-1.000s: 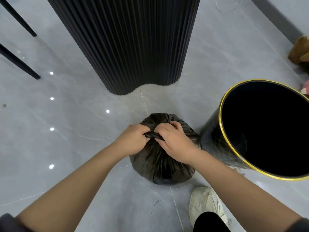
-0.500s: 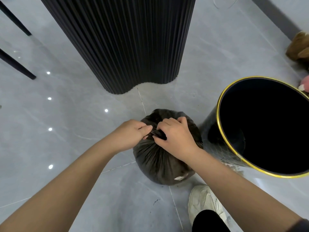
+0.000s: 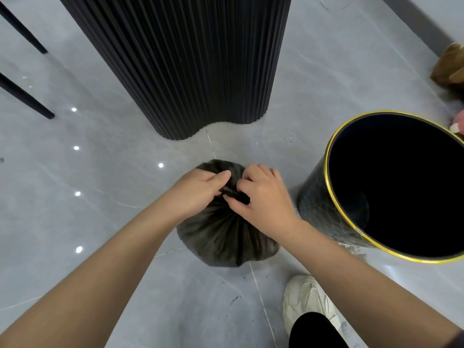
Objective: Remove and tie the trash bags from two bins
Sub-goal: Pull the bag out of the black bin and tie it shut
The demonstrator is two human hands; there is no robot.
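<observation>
A full dark trash bag [image 3: 226,237] sits on the grey tile floor in the middle of the view, its top gathered into a twisted neck. My left hand [image 3: 198,189] pinches the left end of that twisted neck between thumb and fingers. My right hand [image 3: 263,197] grips the right end, fingers curled over it. To the right of the bag stands a black bin with a gold rim [image 3: 331,187], with no bag in it and a dark inside.
A wide black fluted column base [image 3: 180,64] rises just behind the bag. Two thin black chair legs [image 3: 25,96] stand at the far left. My white shoe [image 3: 306,297] is near the bottom right. A brown furry object [image 3: 449,69] lies at the right edge.
Both hands have shifted slightly on the bag's neck; the twisted strip between them now shows longer. The bag has turned a little, and the pale patch on its lower side is out of sight.
</observation>
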